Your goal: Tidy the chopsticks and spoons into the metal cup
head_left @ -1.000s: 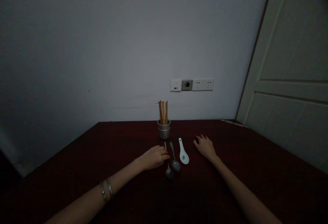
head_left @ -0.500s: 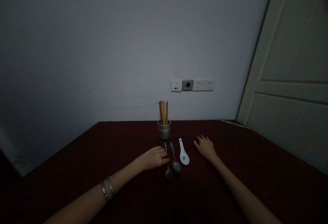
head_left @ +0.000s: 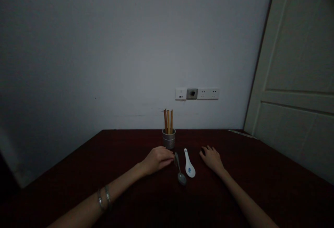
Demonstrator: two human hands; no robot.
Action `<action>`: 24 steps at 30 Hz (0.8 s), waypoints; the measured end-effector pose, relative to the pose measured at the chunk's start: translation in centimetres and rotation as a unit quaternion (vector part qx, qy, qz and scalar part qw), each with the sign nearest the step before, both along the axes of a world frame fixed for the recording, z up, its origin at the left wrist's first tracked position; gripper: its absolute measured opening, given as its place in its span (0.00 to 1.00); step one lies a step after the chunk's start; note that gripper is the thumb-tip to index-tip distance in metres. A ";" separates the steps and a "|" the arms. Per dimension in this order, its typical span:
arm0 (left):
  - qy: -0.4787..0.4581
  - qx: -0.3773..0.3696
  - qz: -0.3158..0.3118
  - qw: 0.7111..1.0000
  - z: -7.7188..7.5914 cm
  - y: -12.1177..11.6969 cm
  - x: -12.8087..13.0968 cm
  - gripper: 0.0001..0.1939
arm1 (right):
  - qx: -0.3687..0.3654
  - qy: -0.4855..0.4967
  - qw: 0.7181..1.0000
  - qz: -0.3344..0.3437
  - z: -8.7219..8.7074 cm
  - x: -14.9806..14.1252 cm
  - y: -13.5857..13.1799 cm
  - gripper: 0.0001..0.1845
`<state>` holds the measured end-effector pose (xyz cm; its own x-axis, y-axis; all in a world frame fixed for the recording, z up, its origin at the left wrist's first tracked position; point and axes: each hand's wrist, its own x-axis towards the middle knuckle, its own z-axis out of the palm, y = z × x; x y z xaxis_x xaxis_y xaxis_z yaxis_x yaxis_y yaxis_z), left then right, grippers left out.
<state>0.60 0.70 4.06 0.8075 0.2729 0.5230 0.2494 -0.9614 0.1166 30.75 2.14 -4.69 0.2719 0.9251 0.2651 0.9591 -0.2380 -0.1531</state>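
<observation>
Metal spoon (head_left: 182, 178) and white spoon (head_left: 190, 170) lie on the surface (head_left: 130, 145) outside the cup (head_left: 168, 143) where chopsticks (head_left: 168, 121) already stand, and we have our left hand (head_left: 158, 159) curled beside the metal handle, grip unclear, our right hand (head_left: 212, 158) loosely spread, seemingly bare.

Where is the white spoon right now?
In the head view, the white spoon lies on the dark red table, just right of centre, between the metal spoon and the person's right hand, touching neither.
</observation>
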 end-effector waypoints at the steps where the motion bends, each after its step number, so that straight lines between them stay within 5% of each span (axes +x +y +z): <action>1: -0.035 -0.027 0.011 0.999 0.7 0.0 0.1 0.11 | -0.001 0.001 1.000 0.000 0.0 0.0 0.0 0.26; 8: -0.207 -0.177 0.094 0.958 5.9 -0.3 0.8 0.10 | 0.000 -0.004 1.000 -0.002 0.2 -0.2 -0.2 0.26; 12: -0.229 -0.233 0.120 0.937 7.4 0.1 1.3 0.11 | 0.002 -0.001 1.000 -0.002 0.0 -0.1 -0.2 0.27; 16: -0.248 -0.266 0.108 0.925 7.3 0.9 2.1 0.11 | 0.007 -0.003 1.000 0.002 -0.3 0.1 0.1 0.27; 24: -0.290 -0.331 0.100 0.893 4.8 1.8 3.4 0.10 | 0.006 -0.017 1.000 0.003 0.0 0.1 0.0 0.26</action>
